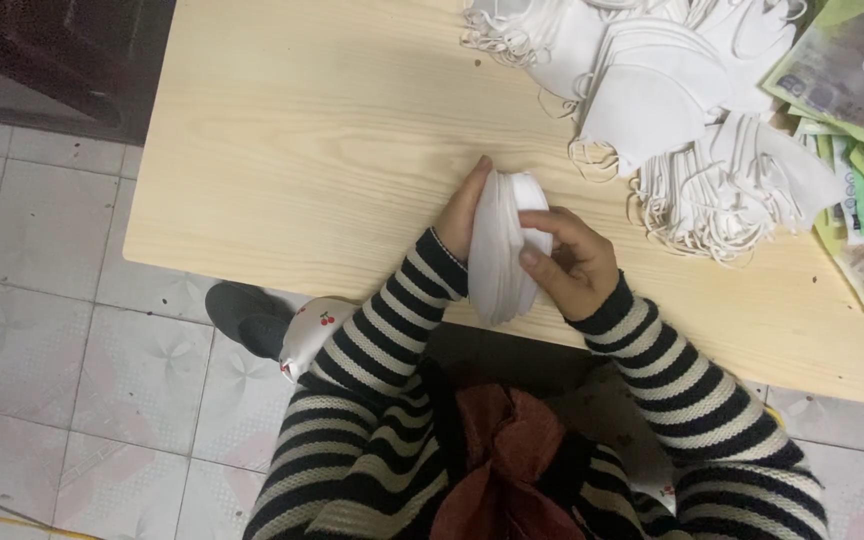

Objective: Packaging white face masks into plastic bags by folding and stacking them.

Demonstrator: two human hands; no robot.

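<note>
Squaring a stack of white masks on the tabletop point(302, 150)

Both hands clamp the mask stack point(504, 245) edge-down near the front edge: left hand point(464, 212) flat, right hand point(574, 262) curled; even pressure should keep edges flush.

We pressed a stack of white masks point(505, 245) between left hand point(462, 212) and right hand point(570, 262), near the loose mask pile point(682, 110).
</note>
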